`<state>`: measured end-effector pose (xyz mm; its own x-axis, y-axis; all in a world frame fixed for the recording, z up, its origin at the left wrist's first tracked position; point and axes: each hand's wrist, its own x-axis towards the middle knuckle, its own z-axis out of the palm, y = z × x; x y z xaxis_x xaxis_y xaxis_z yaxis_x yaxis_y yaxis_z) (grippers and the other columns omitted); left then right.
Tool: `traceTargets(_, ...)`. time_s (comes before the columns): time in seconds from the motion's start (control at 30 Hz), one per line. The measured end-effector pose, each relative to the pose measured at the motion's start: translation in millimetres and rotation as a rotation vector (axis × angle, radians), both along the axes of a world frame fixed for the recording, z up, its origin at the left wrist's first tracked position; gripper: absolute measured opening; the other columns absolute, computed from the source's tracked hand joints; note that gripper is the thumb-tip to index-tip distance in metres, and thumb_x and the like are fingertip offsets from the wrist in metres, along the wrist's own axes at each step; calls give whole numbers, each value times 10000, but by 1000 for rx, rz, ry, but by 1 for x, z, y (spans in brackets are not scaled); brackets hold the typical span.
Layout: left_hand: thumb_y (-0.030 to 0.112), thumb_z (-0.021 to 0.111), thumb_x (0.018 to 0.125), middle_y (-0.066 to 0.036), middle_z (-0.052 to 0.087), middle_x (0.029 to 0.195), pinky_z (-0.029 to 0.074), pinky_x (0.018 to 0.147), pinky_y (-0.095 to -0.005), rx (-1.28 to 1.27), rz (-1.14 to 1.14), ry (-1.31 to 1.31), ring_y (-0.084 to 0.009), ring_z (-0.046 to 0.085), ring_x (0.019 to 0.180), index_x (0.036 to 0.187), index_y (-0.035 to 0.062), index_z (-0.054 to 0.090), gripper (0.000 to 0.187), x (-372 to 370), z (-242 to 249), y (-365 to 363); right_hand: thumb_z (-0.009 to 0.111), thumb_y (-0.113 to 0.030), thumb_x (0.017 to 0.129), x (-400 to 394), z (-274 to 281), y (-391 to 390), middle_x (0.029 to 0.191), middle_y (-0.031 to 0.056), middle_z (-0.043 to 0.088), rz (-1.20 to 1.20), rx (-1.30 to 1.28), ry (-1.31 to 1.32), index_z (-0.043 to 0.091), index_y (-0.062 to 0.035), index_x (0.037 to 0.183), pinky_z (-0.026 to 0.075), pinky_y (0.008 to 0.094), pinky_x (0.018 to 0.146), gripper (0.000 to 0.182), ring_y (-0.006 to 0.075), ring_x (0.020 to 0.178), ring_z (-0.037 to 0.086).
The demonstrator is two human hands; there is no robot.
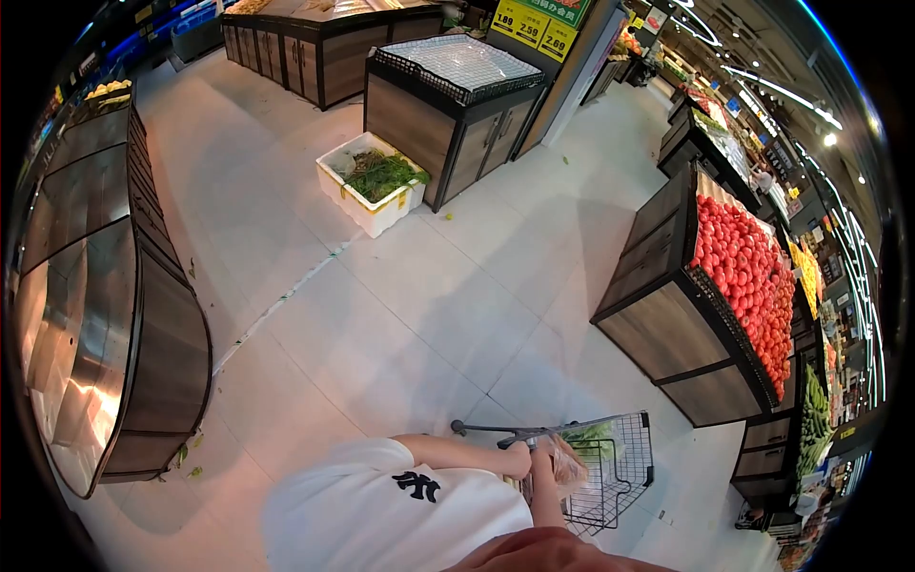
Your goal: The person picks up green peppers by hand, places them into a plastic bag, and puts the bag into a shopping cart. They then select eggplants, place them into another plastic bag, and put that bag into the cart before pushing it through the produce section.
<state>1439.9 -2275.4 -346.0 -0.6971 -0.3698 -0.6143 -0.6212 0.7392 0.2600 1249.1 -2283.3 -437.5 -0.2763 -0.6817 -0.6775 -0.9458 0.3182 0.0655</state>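
Observation:
At the bottom, my left hand (518, 461) is closed at the near end of a wire shopping cart (624, 462), beside its handle area. My right hand (541, 461) is right next to it, fingers curled, against a clear plastic bag (569, 469) with something pinkish-brown inside. What either hand grips is hidden by the hands themselves. Bagged leafy greens (593, 437) lie in the cart. White sleeves and a shirt (381, 510) with a dark logo fill the bottom.
A white foam box (379, 217) of greens stands on the floor by a wooden cabinet (419, 129). Red produce (739, 276) fills a stand at right. A metal-topped counter (167, 343) runs along the left. Leaf scraps (193, 472) lie on the tiles.

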Motion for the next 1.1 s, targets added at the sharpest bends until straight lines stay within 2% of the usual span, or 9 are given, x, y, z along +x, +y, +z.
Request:
traceTargets(0.3,430,489,931,-141,723,1089,543,799,-449,6,230,152,-289,704,959,1075,86,747,454,51,13,-14,744,-453,783,57,-71,-30,1304,300,555,310,-123,-351,654,3,1190,509,428,947,618,413,1137,600)
traceTargets(0.4,479,477,935,-152,728,985,545,772,-460,22,303,184,-323,703,901,982,61,748,500,64,18,-13,709,-420,814,70,-48,-39,1279,314,548,474,-194,-474,677,-13,1143,510,441,919,525,438,1071,612)
traceTargets(0.5,520,466,938,-158,727,901,546,763,-474,23,346,247,-347,698,871,926,63,753,540,69,13,-14,661,-365,877,80,13,-48,985,236,695,598,-299,-561,708,-4,1009,522,441,825,387,396,934,667)
traceTargets(0.57,533,462,938,-159,726,898,544,781,-479,-15,341,258,-344,696,888,939,74,754,544,61,-35,-22,670,-356,883,76,33,-61,1004,214,705,440,-169,-673,713,-22,1060,521,408,852,381,354,957,678)
traceTargets(0.6,548,449,940,-157,725,917,537,812,-484,39,370,190,-343,687,927,989,89,749,550,63,-1,-28,664,-349,890,67,31,-71,1008,208,708,440,-185,-745,712,-25,1072,523,399,854,375,340,957,682)
traceTargets(0.67,531,452,933,-159,728,908,545,781,-482,86,425,167,-344,698,868,956,78,755,545,57,14,-36,646,-309,913,51,37,-85,1018,178,721,358,-202,-871,705,-35,1118,528,365,851,347,287,957,695)
traceTargets(0.8,512,434,936,-164,727,933,545,788,-472,195,535,99,-349,696,861,941,69,752,545,37,2,-58,663,-309,907,12,67,-113,1034,162,725,218,-271,-837,686,-14,1144,528,348,857,380,264,969,693)
traceTargets(0.93,482,457,931,-175,718,935,538,798,-477,186,677,212,-359,689,874,926,59,736,506,22,11,-72,666,-329,891,-38,90,-137,1031,180,724,112,-369,-913,685,-6,1134,532,354,843,405,270,974,695)
traceTargets(1.1,425,483,931,-210,700,926,534,789,-495,125,820,328,-389,677,865,932,44,718,448,-4,35,-81,662,-387,859,-122,77,-174,1017,206,712,21,-476,-639,682,-8,1124,537,416,829,464,339,977,686)
